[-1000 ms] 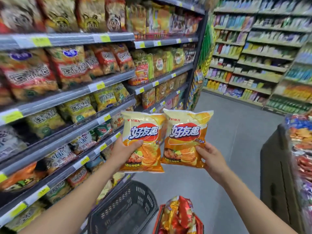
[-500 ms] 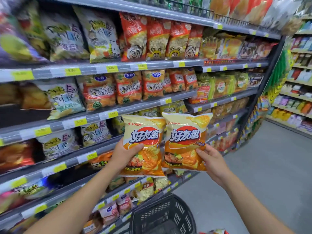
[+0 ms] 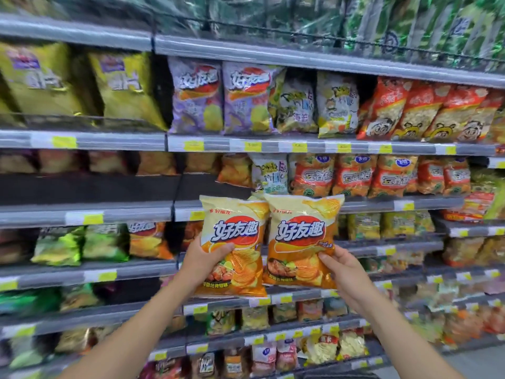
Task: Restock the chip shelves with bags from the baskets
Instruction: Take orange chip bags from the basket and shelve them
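Note:
I hold two yellow-orange chip bags upright, side by side, in front of the chip shelves. My left hand (image 3: 200,259) grips the left chip bag (image 3: 235,228) at its lower left edge, thumb across the front. My right hand (image 3: 345,269) grips the right chip bag (image 3: 302,228) at its lower right corner. Both bags hang in the air at the height of the middle shelf rail (image 3: 404,205). Behind and to the left, a shelf gap (image 3: 90,188) shows dark bare backing. No basket shows in this view.
Shelves filled with snack bags run across the whole view: purple bags (image 3: 221,97) and red bags (image 3: 426,110) above, green bags (image 3: 82,243) at left, an orange bag of the same brand (image 3: 149,239) beside them. Yellow price tags line every rail.
The view has swung left and up from the aisle to face the shelves head-on. The baskets dropped out of sight. Both hands keep the same grip on the two bags.

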